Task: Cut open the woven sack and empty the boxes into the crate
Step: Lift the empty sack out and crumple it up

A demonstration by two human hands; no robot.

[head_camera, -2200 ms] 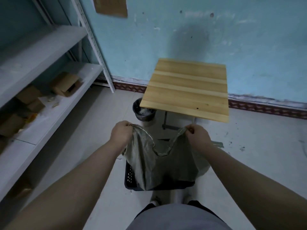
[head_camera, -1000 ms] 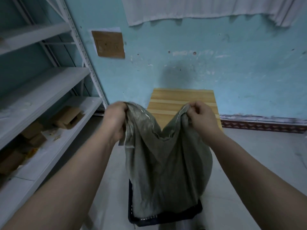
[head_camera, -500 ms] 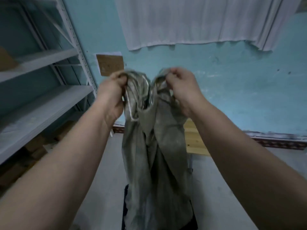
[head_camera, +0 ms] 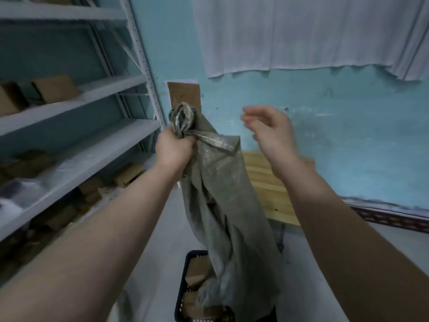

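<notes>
Left hand (head_camera: 173, 148) clenched on the bunched end of the woven sack (head_camera: 222, 205), right hand (head_camera: 270, 133) released and empty, boxes (head_camera: 196, 273) lying in the crate (head_camera: 183, 275) beneath: shaking the limp sack directly over the crate should dislodge any remainder.

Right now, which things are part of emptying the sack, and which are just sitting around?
Part of the job:
sack, bunched in the left hand
right hand, open, off the sack
crate under the sack
boxes in the crate

Just sitting around:
shelves with cardboard boxes
table
curtain
</notes>
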